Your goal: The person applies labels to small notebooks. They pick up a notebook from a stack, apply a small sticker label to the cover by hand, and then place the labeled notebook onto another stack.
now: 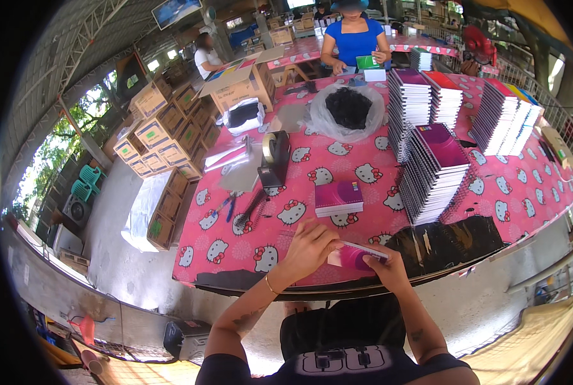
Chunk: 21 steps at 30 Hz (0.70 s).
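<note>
A purple-covered notebook (352,257) is tilted above the near edge of the table, its white page edge facing up. My right hand (389,266) grips its right end, thumb across the cover. At its left end is my left hand (312,249), with fingers curled together; what they pinch is hidden, though a faint clear sheet seems to show beside them. Just beyond my hands lies a short pile of purple notebooks (339,197). To its right rises a tall stack of spiral-bound purple notebooks (442,146).
On the patterned pink table (318,174) stand a tape dispenser (275,168), a brush (249,210), blue-handled pens or tools (230,208), more spiral notebook stacks (410,96) and a plastic bag with black contents (347,108). Across it, a person in blue (357,42) handles a green notebook. Cartons (164,128) stand left.
</note>
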Available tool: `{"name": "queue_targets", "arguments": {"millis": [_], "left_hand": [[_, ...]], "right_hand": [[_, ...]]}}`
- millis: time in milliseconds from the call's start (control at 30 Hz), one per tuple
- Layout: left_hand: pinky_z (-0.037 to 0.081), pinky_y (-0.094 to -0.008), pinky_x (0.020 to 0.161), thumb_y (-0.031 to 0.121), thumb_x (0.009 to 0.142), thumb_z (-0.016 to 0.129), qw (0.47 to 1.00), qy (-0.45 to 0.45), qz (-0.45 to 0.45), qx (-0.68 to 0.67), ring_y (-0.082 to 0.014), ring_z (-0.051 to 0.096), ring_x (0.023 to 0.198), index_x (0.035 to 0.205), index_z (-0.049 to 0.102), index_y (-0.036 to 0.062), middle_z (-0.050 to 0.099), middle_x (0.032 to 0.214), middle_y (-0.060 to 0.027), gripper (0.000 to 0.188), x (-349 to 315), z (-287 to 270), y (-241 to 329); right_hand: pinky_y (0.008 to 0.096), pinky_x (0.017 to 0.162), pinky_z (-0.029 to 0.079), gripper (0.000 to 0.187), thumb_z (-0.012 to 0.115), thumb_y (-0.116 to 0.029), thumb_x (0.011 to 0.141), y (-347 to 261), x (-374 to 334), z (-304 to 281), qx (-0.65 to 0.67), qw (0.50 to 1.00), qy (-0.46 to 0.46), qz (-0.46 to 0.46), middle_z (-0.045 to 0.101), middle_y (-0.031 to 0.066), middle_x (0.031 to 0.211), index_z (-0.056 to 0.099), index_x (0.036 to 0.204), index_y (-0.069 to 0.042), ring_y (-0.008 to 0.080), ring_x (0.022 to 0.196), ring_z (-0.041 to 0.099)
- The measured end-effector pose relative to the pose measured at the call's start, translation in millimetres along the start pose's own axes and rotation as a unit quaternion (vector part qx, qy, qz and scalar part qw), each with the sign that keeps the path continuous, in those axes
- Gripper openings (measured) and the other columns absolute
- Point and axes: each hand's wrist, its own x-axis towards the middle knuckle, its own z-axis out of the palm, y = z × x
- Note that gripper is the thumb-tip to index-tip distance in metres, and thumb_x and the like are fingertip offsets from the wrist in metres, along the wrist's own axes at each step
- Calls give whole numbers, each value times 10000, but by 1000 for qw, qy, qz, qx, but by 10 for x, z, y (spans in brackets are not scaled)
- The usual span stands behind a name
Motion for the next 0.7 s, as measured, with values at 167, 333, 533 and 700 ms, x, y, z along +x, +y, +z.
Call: {"name": "queue_targets", "arguments": {"millis": [167,333,533,700], "left_hand": [[200,-674,1118,381,930,621,983,52,-32,172,-309,500,1273,1203,618,62,569,1328,-98,420,34,49,194],[126,-736,1100,511,954,536,978,6,-78,194,-371,308,1470,1464,435,22,374,1562,-188,714,-194,276,447],[155,-710,1102,593,908,574,959,22,-86,270,-344,298,1483,1502,398,32,343,1575,-223,836,90,124,322],[161,-706,1113,534,924,583,990,-36,0,139,-431,267,1477,1490,376,-25,309,1586,-235,822,-426,388,536]], "right_hand": [[244,825,503,273,641,-12,946,-177,-55,74,-29,999,24,4,716,52,1020,673,1213,35,77,926,609],[236,785,509,291,677,-53,938,-215,-76,99,59,995,72,24,673,17,977,662,1214,41,69,880,600],[229,765,506,284,656,-27,942,-98,-33,151,62,997,41,11,681,12,1004,667,1219,33,57,883,598],[227,756,496,278,662,-40,944,-163,-30,20,73,996,53,29,663,-4,968,670,1213,29,53,863,580]]}}
